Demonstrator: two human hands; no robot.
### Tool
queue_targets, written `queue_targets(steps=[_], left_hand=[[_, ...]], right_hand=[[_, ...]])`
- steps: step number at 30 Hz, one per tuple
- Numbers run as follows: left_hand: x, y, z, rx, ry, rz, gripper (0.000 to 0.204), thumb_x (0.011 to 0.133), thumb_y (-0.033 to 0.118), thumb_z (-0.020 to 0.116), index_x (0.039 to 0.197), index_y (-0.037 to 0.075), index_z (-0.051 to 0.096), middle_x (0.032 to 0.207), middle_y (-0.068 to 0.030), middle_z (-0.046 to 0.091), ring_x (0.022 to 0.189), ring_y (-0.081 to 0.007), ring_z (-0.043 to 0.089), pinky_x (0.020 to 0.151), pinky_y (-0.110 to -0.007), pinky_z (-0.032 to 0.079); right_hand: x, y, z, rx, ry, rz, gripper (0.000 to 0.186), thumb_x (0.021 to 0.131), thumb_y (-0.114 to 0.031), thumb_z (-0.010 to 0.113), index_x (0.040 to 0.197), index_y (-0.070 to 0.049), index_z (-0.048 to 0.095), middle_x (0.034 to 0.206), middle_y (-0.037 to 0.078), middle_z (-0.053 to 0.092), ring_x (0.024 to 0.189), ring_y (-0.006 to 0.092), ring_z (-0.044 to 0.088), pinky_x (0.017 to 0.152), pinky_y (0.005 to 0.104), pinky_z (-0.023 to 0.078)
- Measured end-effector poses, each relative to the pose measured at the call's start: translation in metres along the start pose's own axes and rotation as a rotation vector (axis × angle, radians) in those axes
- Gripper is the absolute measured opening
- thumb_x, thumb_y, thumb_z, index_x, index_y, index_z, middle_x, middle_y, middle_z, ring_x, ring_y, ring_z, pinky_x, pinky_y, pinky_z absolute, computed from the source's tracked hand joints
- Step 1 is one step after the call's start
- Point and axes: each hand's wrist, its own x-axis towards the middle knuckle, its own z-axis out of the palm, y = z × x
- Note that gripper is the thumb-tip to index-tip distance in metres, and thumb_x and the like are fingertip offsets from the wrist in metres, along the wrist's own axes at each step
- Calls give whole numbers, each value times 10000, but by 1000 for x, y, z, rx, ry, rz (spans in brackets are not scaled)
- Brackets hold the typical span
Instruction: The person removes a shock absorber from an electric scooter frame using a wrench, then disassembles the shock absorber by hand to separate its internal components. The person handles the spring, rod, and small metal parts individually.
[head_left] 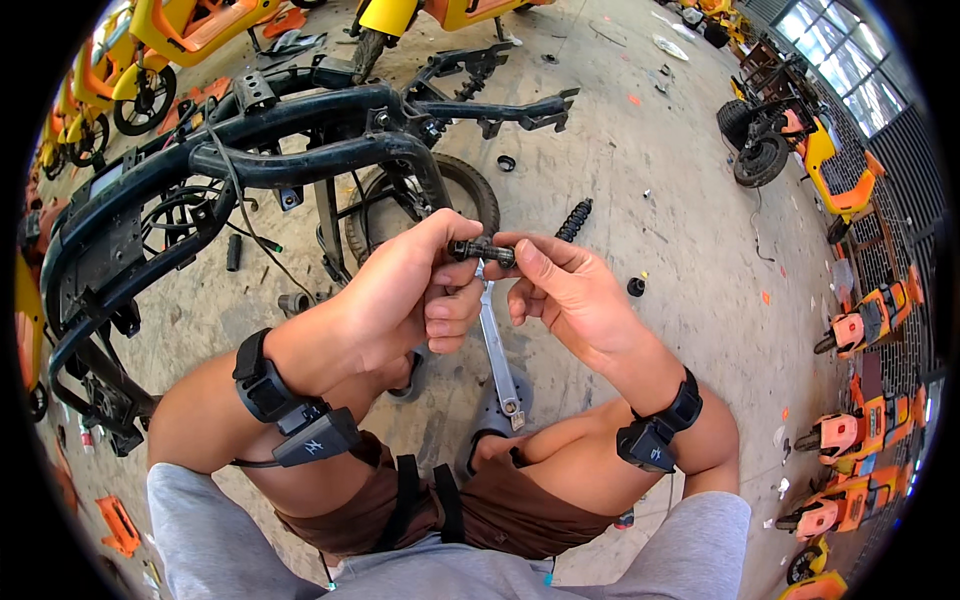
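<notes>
And there's the left hand (405,285) and right hand (580,295) pinching opposite ends of the dark bolt (484,252), likely stiff, light, slick, best gripped there!

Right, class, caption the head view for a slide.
Left hand and right hand hold a dark part beside a black bike frame.

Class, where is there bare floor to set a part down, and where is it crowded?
Best room: the floor right of the right hand, between the black cup and the orange scooters, with a few scraps. Another patch lies beyond the spring. Crowded: the left side, around the black frame and wheel.
</notes>
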Motion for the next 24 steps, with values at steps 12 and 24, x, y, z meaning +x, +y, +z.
queue_targets(steps=[12,24], left_hand=[[0,-2,-3,61,35,6,448,938,432,467,629,148,310,536,17,310,481,-129,287,485,-284,286],[-1,-2,-3,122,58,6,458,978,457,422,684,107,393,591,1,367,500,-135,313,494,-289,292]], right_hand=[[6,3,0,-6,8,24,364,938,-289,643,1200,-36,626,1007,91,682,681,121,600,661,276,512],[4,2,1,-47,50,4,350,908,-250,691,1182,-35,653,1013,73,682,722,100,595,657,265,507]])
